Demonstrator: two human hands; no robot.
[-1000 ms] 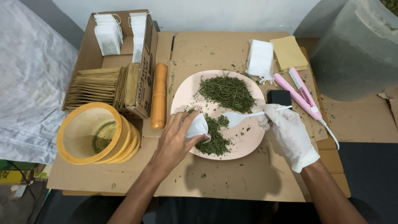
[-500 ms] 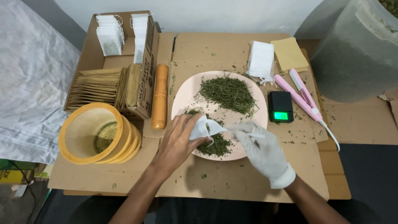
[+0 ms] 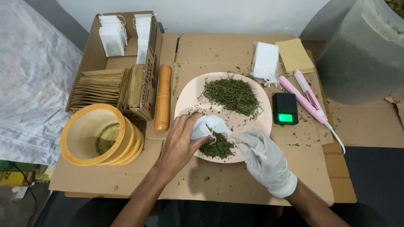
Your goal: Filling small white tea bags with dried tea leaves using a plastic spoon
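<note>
Worktop (image 3: 235, 50): covered in flattened brown cardboard, flecked with green crumbs.

Cardboard box (image 3: 147, 90), far left, open: two stacks of white filled bags (image 3: 111, 38) at the back, a row of tan paper envelopes (image 3: 99, 86) standing on edge in front.

Stack of yellow bowls (image 3: 94, 134), just in front of the box, tilted on its side.

Wooden roller (image 3: 163, 96), lying lengthwise just right of the box.

Pile of empty white bags (image 3: 266, 61), far side, with a stack of tan paper squares (image 3: 294, 55) just beside it.

Small black scale (image 3: 285, 108), green display lit.

Pink sealing iron (image 3: 304, 96), right of the scale, white cord trailing.

Large translucent tub (image 3: 364, 54), far right.

Grey plastic sheet (image 3: 29, 84), left of the worktop.
</note>
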